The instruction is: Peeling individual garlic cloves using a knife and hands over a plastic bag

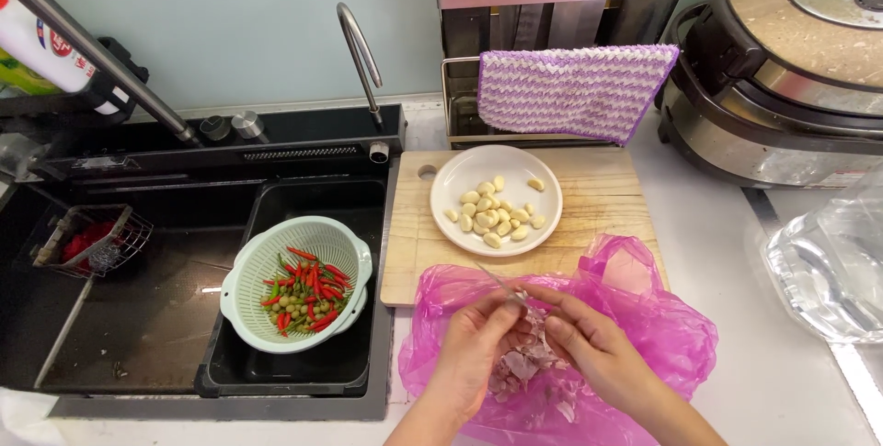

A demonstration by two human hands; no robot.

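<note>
Over a pink plastic bag (662,326) holding garlic skins (524,368), both my hands meet. My left hand (478,349) and my right hand (589,340) pinch a small garlic clove (517,299) between their fingertips; the clove is mostly hidden by the fingers. Behind the bag, a white plate (460,170) with several peeled garlic cloves (492,216) sits on a wooden cutting board (607,198).
A pale green colander (267,253) of red and green chillies (308,290) rests in the black sink (138,317) at left, under a curved tap (359,51). A purple-white cloth (570,87) hangs on a rack; a cooker (782,69) and a clear bag (828,262) stand at right.
</note>
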